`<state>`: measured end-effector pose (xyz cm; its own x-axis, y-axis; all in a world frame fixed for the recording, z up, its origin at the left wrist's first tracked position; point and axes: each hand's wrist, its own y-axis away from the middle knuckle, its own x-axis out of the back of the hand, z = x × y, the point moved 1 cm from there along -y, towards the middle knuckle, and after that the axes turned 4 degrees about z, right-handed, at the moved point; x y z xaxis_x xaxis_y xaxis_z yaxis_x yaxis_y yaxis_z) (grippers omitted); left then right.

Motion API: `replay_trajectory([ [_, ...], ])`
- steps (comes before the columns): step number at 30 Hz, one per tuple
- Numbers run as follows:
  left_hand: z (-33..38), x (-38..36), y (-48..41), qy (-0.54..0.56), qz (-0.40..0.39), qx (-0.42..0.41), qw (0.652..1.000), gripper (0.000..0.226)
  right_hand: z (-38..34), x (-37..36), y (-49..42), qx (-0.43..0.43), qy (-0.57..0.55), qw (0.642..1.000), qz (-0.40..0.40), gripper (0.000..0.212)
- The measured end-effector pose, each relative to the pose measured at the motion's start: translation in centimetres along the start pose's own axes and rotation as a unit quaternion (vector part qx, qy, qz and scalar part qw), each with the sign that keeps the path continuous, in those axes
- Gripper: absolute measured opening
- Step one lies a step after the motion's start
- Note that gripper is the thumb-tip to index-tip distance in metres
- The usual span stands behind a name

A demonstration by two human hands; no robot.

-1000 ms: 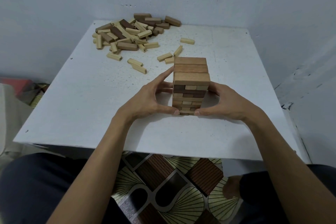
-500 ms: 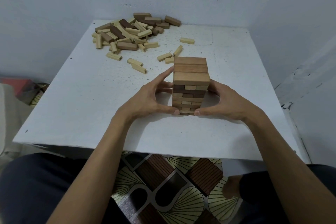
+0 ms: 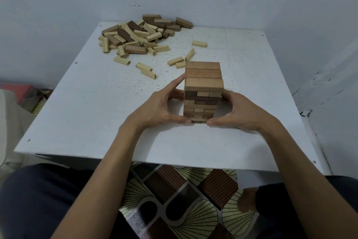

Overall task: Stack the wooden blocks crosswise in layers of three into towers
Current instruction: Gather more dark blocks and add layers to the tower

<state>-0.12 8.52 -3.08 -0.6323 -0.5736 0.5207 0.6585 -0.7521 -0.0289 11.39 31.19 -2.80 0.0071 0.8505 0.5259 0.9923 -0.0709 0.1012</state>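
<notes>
A tower of wooden blocks [image 3: 203, 91] stands near the middle of the white table [image 3: 93, 114], several crosswise layers high, with three brown blocks on top. My left hand [image 3: 160, 108] cups its left side, thumb at the base and fingers against the upper layers. My right hand [image 3: 235, 111] presses its right side, thumb at the base and fingers hidden behind the tower. A heap of loose light and dark blocks [image 3: 139, 35] lies at the far left corner.
Several stray light blocks [image 3: 175, 61] lie between the heap and the tower, one more block [image 3: 199, 44] further back. Walls close the table at the back and right. A patterned floor and my legs show below the near edge.
</notes>
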Motion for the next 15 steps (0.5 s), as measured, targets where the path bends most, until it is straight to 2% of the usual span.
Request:
replay_trajectory([
  [11,-0.19,-0.08,0.07,-0.011,0.010,-0.002,1.000,0.109,-0.13,0.03,0.21,-0.005,-0.003,1.000,0.002,0.069],
  [15,-0.17,-0.13,0.06,-0.003,0.004,-0.003,1.000,0.110,-0.29,0.01,0.26,-0.011,0.000,1.000,-0.003,0.073],
])
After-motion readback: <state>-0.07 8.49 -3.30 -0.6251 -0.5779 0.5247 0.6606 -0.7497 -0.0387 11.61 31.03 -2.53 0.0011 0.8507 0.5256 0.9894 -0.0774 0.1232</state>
